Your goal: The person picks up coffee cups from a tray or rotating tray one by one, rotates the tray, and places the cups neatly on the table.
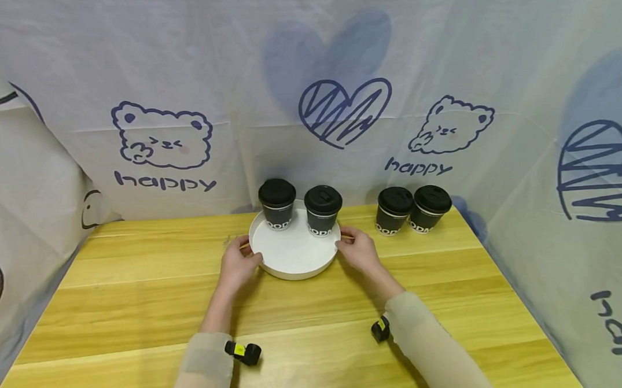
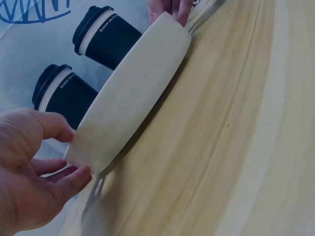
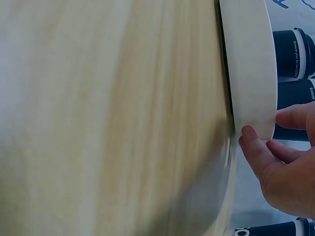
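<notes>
A round white tray (image 1: 293,257) with a low rim stands near the back of the table. Two black paper cups with black lids are on it, the left cup (image 1: 278,214) slightly farther back than the right cup (image 1: 322,219). My left hand (image 1: 238,263) grips the tray's left rim, thumb on top and fingers beneath, as the left wrist view also shows. On the opposite side my right hand (image 1: 359,251) pinches the rim between thumb and fingers. A dark strip of shadow lies under the tray's wall (image 2: 133,93); whether its base touches the wood I cannot tell.
Right of the tray, two more lidded black cups stand side by side, one cup (image 1: 392,212) close against the other cup (image 1: 429,211). A white printed cloth (image 1: 295,61) hangs right behind the wooden table (image 1: 138,294) and along its sides.
</notes>
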`<state>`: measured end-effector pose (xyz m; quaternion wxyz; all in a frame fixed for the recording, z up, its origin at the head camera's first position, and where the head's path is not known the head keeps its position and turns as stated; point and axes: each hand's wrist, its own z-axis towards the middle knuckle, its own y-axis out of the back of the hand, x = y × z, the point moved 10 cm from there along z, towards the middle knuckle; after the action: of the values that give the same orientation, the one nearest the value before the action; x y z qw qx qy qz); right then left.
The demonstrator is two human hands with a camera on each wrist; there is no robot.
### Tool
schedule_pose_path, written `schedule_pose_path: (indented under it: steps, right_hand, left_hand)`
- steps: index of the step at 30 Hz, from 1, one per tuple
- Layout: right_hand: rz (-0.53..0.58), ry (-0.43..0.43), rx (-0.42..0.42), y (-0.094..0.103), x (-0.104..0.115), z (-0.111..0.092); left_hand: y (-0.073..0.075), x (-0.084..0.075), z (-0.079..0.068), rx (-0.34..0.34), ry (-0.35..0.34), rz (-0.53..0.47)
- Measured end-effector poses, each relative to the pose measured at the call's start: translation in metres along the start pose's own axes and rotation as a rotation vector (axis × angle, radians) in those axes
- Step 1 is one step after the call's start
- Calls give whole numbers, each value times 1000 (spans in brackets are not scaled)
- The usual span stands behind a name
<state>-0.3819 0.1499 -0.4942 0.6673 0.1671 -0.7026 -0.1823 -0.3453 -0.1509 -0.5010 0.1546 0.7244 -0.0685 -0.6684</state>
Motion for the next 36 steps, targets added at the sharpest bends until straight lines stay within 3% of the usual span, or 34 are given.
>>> schedule_pose_path:
  steps: [15, 36]
  right_hand:
    - [-4, 22, 3, 0, 3, 7]
    - [-2, 3, -2, -1, 4, -8]
  left_hand:
    - [1, -1, 12, 28, -1, 26]
    - [0, -2, 6, 38, 2, 13]
